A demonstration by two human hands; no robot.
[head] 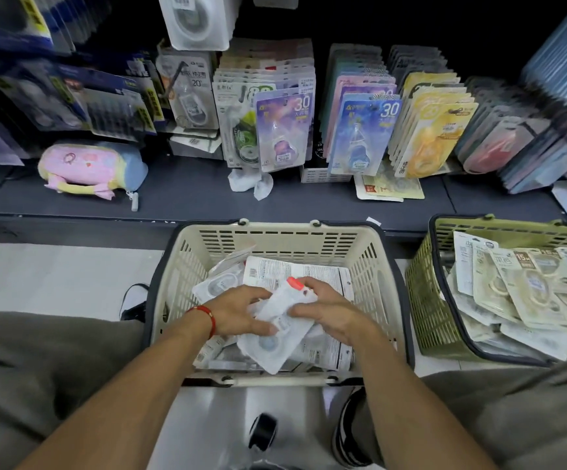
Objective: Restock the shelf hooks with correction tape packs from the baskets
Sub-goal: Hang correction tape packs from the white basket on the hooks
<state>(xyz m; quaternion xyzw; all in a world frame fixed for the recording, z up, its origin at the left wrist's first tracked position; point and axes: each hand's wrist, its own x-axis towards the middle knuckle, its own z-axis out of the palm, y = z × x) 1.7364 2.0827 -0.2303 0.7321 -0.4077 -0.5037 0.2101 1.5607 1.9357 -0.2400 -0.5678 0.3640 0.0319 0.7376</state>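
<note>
Cream basket (370,266), on the floor before the person: holds loose correction tape packs (309,276), mostly white. Left hand (238,313), red cord at the wrist, and right hand (333,313) both sit inside it, fingers curled round one bundle of white packs (282,320) held between them; a red-tipped pack (295,283) pokes up just beyond the fingertips. To the right of the right hand, well apart: green basket (424,300), heaped with pale packs (526,283). Beyond both hands: dark shelf (190,195) with hanging rows of carded packs (283,130); far left of the left hand, a pink plush pouch (88,167).
</note>
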